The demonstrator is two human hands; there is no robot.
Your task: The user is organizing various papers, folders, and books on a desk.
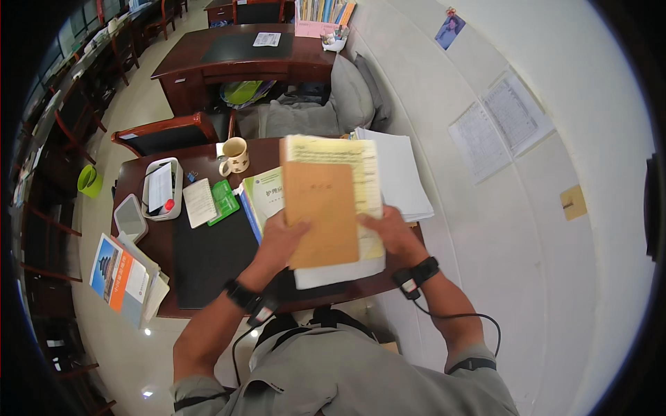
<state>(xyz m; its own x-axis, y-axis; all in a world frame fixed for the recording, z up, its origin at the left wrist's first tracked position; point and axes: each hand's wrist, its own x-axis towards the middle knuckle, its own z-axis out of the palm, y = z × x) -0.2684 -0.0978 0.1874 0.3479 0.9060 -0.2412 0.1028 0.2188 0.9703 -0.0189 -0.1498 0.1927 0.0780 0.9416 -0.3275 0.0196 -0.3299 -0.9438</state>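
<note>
Both hands hold a stack of papers (333, 279) upright over the desk. A brown paper-covered booklet (323, 208) lies at its front, with yellow printed sheets (366, 192) behind. My left hand (281, 236) grips the stack's left edge, thumb on the booklet. At the right edge, my right hand (393, 234) is closed around the sheets, its thumb in front. Just behind the stack lie green-and-white books (263, 192) on the left and a pile of white paper (400, 171) on the right. A black desk mat (218, 265) shows below the left forearm's side.
On the dark wooden desk (151, 291) are a white bin (179, 195) of small items, a mug (237, 156), a spiral notepad (200, 203) and a green plastic item (225, 203). Books (122, 281) overhang the left edge. A chair (166, 135) stands behind; a wall (468, 249) borders the right.
</note>
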